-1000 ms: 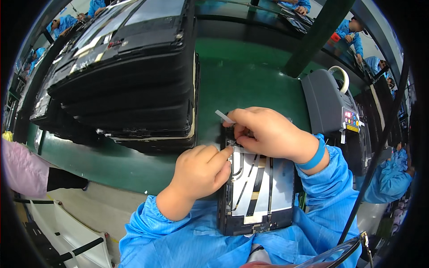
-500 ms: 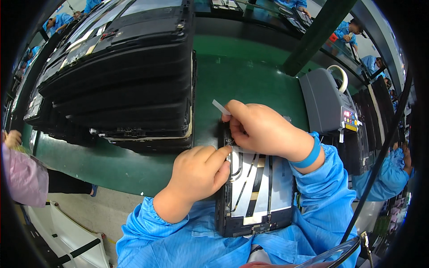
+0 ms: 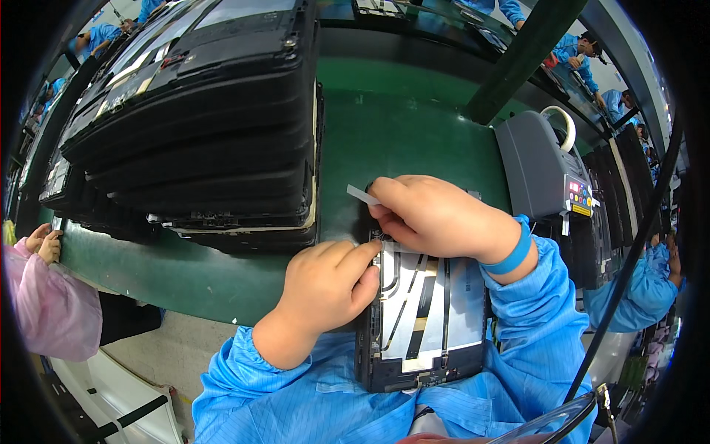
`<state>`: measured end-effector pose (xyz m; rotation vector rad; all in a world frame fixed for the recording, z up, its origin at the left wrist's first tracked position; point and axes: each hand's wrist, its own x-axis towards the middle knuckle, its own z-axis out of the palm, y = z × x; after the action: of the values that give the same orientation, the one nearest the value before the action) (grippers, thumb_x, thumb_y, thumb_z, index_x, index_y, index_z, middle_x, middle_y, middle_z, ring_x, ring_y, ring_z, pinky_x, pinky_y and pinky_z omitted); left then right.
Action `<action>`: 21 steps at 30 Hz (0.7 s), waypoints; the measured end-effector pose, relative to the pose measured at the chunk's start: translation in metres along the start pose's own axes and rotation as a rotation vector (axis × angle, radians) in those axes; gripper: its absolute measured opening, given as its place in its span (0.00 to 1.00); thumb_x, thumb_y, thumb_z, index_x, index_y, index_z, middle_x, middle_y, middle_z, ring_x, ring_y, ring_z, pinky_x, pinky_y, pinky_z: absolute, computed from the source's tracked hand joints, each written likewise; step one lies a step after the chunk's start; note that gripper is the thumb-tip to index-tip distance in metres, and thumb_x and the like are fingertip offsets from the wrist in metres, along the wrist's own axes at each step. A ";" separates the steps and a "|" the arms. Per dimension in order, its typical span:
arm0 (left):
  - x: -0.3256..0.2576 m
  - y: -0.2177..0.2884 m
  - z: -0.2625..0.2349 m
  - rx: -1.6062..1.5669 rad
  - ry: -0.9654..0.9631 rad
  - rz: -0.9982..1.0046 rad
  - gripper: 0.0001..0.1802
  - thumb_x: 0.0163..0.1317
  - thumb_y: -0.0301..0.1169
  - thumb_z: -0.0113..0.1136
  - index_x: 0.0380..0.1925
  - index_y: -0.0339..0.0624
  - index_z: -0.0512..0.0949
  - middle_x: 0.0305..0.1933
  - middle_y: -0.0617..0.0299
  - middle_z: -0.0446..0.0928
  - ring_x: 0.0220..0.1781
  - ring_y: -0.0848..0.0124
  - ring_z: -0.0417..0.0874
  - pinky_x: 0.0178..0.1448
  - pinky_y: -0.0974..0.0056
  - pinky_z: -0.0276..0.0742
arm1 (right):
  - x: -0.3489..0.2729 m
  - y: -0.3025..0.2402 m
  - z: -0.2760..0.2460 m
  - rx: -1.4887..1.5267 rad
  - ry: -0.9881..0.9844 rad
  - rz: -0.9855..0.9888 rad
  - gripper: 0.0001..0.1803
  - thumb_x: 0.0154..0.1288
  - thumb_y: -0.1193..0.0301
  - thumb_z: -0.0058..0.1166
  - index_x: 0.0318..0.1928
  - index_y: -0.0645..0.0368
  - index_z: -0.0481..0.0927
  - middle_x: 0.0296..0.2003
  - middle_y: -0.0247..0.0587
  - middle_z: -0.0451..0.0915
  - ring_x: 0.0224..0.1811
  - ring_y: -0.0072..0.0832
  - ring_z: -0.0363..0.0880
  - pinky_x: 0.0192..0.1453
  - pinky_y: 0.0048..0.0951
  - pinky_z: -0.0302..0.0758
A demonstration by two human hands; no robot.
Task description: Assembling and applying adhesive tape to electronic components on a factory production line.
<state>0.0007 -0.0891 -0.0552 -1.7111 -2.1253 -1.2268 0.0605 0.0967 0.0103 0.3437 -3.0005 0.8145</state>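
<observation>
An opened tablet [image 3: 425, 318] lies back-side up at the near edge of the green counter [image 3: 414, 126], its inner metal plates and flat cables showing. The left hand [image 3: 329, 285] rests on the tablet's left edge, fingers curled, with the forefinger stretched out and pressing on the upper left corner of the inner plate; it grips nothing that can be seen. The right hand [image 3: 436, 214] lies over the tablet's far end, its fingers pinched on a small pale strip [image 3: 362, 195] that sticks out to the left past the fingertips, above the counter. A blue wrist strap [image 3: 515, 251] circles the right wrist.

To the left, toward the far left corner of the counter, stands a tall stack of black trays [image 3: 200, 126], its near end just beside the left hand. Along the right edge sits a grey tape dispenser [image 3: 543, 166] with coloured buttons and a roll on top. A person's pink sleeve [image 3: 48, 307] shows at the counter's left end.
</observation>
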 end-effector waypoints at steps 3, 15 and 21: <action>0.000 0.000 0.000 -0.003 -0.015 -0.014 0.14 0.47 0.29 0.61 0.37 0.42 0.79 0.23 0.61 0.73 0.25 0.63 0.77 0.27 0.61 0.72 | 0.001 -0.003 0.001 -0.018 -0.016 0.035 0.11 0.55 0.78 0.56 0.36 0.63 0.69 0.30 0.48 0.77 0.35 0.46 0.77 0.39 0.39 0.73; -0.001 0.002 0.000 -0.037 0.007 -0.097 0.15 0.46 0.30 0.62 0.37 0.41 0.78 0.25 0.59 0.75 0.27 0.61 0.78 0.29 0.60 0.74 | -0.001 -0.002 0.007 0.049 0.111 0.126 0.10 0.55 0.79 0.55 0.37 0.63 0.68 0.31 0.49 0.78 0.35 0.47 0.78 0.37 0.38 0.75; -0.001 0.002 -0.001 -0.047 -0.033 -0.132 0.19 0.47 0.31 0.62 0.42 0.42 0.78 0.25 0.60 0.74 0.26 0.61 0.78 0.29 0.60 0.74 | -0.003 0.004 0.009 0.127 0.134 0.105 0.10 0.56 0.80 0.54 0.38 0.64 0.69 0.31 0.47 0.78 0.33 0.42 0.80 0.36 0.34 0.75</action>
<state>0.0024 -0.0903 -0.0545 -1.6435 -2.2789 -1.3014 0.0624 0.0965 0.0003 0.1283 -2.8694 0.9974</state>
